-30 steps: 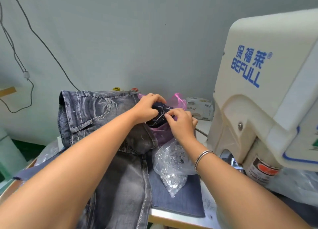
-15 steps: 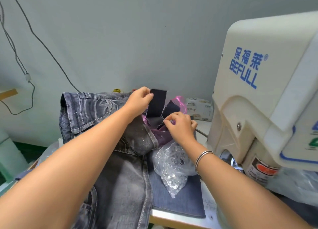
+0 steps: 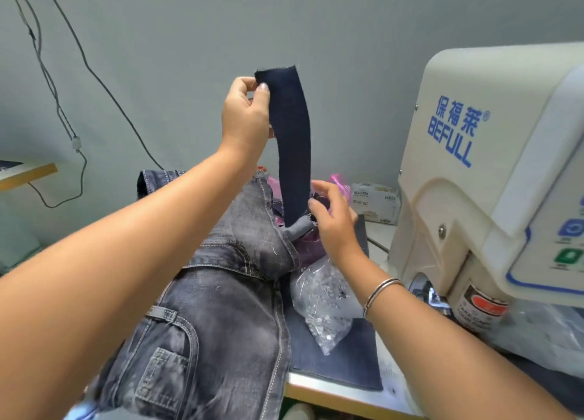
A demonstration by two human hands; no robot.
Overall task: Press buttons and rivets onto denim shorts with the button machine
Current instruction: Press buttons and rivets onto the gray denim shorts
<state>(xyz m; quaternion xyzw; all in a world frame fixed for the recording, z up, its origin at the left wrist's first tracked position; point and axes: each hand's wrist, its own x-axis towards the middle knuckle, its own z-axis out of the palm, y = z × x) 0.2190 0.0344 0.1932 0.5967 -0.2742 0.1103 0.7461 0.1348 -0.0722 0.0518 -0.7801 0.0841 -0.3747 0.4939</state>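
Pinching one dark denim strip

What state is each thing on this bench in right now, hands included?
Left hand: raised, pinching the strip's top corner.
Dark denim strip: unrolled, hanging down, lower end curled.
Right hand: open beside the strip's lower end, holding nothing.
Grey denim shorts: lying on the bench, untouched.
Clear bag of rivets: lying beside the shorts.
Button machine: nothing under its head.
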